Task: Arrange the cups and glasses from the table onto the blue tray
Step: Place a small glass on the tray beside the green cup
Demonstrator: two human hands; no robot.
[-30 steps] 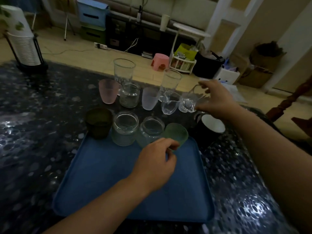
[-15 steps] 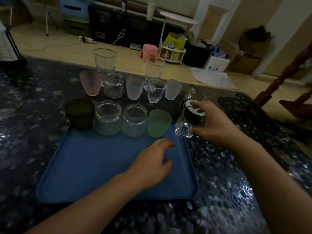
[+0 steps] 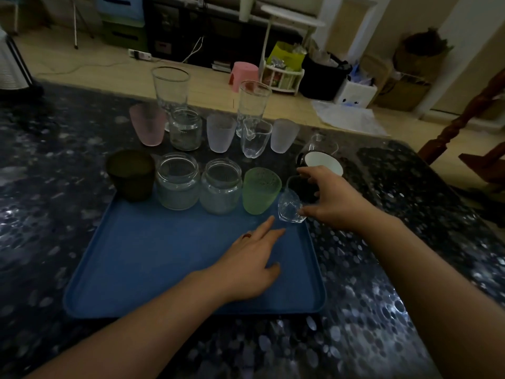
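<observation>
Right hand (image 3: 332, 199) grips a small clear faceted glass (image 3: 290, 207) at the blue tray (image 3: 153, 258) far right corner, left hand (image 3: 250, 265) flat and spread on the tray, whose far edge holds one dark cup (image 3: 130, 175), two empty glass jars (image 3: 178, 180), one frosted green cup (image 3: 261, 193)

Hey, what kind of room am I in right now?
Probably a home living or dining room: a dark patterned table with household cups, a pink plastic stool on a wood floor, and a small white storage rack crammed with clutter.
</observation>
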